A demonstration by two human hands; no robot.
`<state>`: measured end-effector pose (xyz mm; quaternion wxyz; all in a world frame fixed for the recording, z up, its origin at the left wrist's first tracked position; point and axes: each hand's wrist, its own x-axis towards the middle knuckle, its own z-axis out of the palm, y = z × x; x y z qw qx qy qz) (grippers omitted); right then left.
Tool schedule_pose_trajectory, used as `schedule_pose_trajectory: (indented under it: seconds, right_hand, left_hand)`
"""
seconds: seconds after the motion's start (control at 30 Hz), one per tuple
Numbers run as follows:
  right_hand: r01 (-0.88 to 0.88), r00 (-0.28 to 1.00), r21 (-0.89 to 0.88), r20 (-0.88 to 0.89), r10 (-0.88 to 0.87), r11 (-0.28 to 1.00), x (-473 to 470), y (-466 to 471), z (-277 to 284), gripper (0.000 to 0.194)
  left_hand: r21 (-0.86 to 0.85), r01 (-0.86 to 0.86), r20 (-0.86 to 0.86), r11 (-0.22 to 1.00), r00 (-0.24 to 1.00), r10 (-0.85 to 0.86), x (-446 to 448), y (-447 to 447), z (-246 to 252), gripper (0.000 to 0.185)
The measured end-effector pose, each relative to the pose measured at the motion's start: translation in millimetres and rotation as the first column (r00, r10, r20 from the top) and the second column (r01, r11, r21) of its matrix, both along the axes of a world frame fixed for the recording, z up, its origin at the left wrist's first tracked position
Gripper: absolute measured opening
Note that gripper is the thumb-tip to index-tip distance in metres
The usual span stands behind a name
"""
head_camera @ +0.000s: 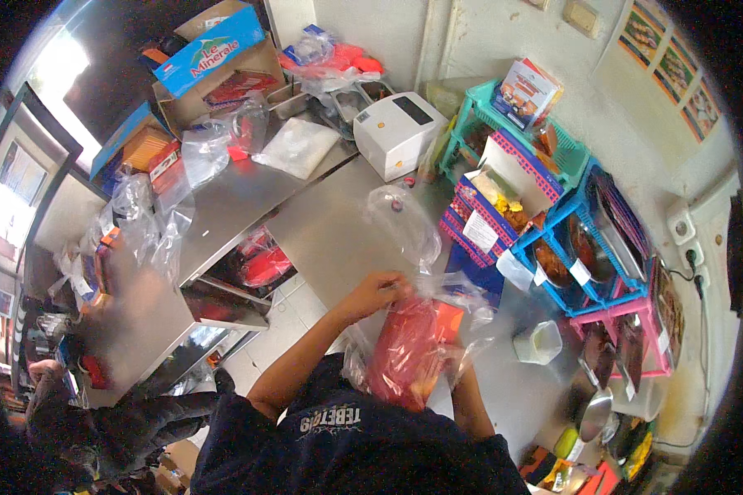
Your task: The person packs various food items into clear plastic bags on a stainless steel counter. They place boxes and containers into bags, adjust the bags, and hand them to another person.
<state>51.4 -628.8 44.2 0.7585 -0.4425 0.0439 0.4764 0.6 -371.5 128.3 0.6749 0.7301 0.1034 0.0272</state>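
A clear plastic bag (402, 352) with red and orange contents hangs close against my chest. My left hand (381, 291) is at the bag's upper left edge, its fingers closed on the plastic. My right hand (455, 359) is at the bag's right side, mostly hidden behind the plastic, so its fingers cannot be made out. Just beyond the bag, a loose clear plastic bag (405, 229) lies on the metal table (334, 229). A patterned food box (483, 238) with an open lid, holding packed food, stands to the right.
A white label printer (396, 133) stands at the back. Blue baskets (569, 260) and a pink basket (631, 334) line the right side, near a translucent tub (537, 342). Cardboard cartons (210, 55) and plastic bags (155, 216) crowd the left counter. Another person (124, 421) is at lower left.
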Motion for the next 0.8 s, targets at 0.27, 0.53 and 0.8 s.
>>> schedule_pose_trajectory:
  seconds: [0.27,0.53,0.8]
  right_hand:
    - [-0.019,1.0,-0.002,0.019,0.019,1.0,-1.8,11.0,2.9,0.045]
    - [0.172,0.913,0.021,0.372,-0.168,0.985,-7.8,21.1,32.2,0.043]
    - [0.49,0.832,-0.075,0.337,-0.441,0.868,-2.5,120.5,-18.4,0.068]
  left_hand:
    - [-0.037,-0.232,-0.281,0.972,0.936,0.213,8.2,5.0,-32.2,0.033]
    - [0.539,0.147,-0.405,0.83,0.908,0.102,-28.2,56.9,-97.0,0.02]
    - [0.11,0.46,-0.107,0.881,0.887,-0.45,-70.6,156.5,-84.8,0.039]
